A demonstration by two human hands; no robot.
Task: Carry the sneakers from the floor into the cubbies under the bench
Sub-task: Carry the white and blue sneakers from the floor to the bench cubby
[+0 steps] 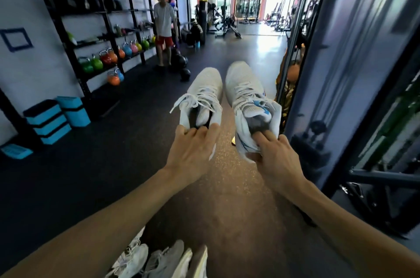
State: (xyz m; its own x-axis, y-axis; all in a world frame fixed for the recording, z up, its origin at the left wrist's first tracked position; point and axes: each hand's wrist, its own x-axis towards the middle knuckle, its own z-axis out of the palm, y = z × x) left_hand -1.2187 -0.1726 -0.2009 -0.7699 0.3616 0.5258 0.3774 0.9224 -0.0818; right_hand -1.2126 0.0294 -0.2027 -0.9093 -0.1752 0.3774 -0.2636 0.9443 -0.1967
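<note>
- Pale sneakers on the floor point(159, 261), roughly four though blurred and cut by the frame edge, lie nearest the camera between two bare forearms.
- Both hands are raised, one white sneaker in each, toes pointing away and well above the floor point(227, 187).
- Left hand point(193, 150) grips the left sneaker point(204, 96) at its heel collar, fingers curled over the rim.
- Right hand point(276, 155) pinches the right sneaker point(247, 93), blue-trimmed, with fingers inside the opening.
- Ahead, a wide aisle runs open between a kettlebell rack point(106, 57) at left and a dark machine frame point(341, 96) close at right.
- One person point(163, 25) stands far down the aisle.
</note>
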